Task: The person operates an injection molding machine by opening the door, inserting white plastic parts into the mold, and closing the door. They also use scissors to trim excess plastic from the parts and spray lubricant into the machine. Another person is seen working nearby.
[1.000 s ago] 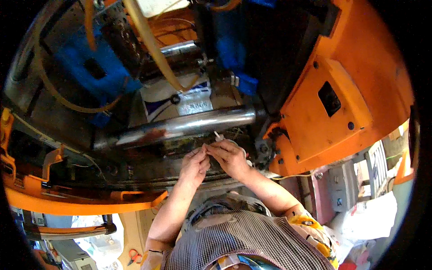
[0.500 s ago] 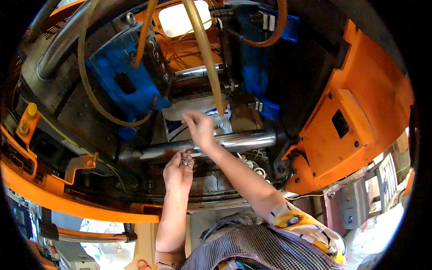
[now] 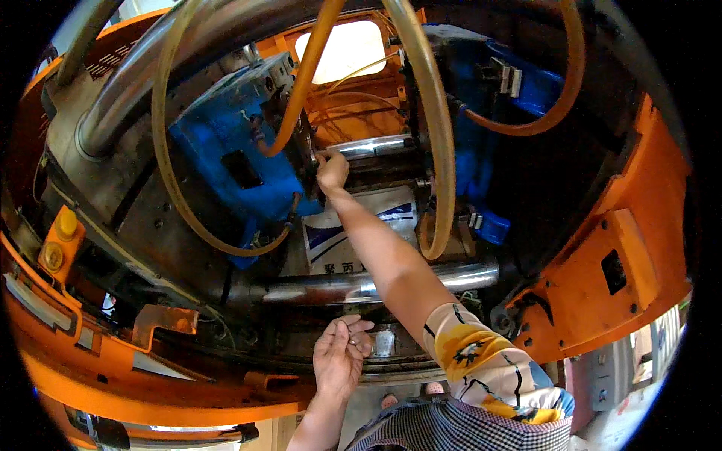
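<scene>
Head view: the blue block point(image 3: 214, 143) stands left, inner face mostly hidden; the steel bar point(image 3: 331, 289) runs below, crossed by the right arm point(image 3: 398, 263). Left hand point(image 3: 340, 357): half-curled, any contents unclear. Right hand point(image 3: 332, 173): at the block's edge, fingertips obscured, grip untellable.

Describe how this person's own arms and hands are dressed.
The left hand and right hand are both bare, without gloves. The right arm wears a loose short sleeve, pale cream with large yellow-orange flowers, black line strokes and some grey-blue. The left forearm is bare as far as it shows; its sleeve is out of view.
</scene>
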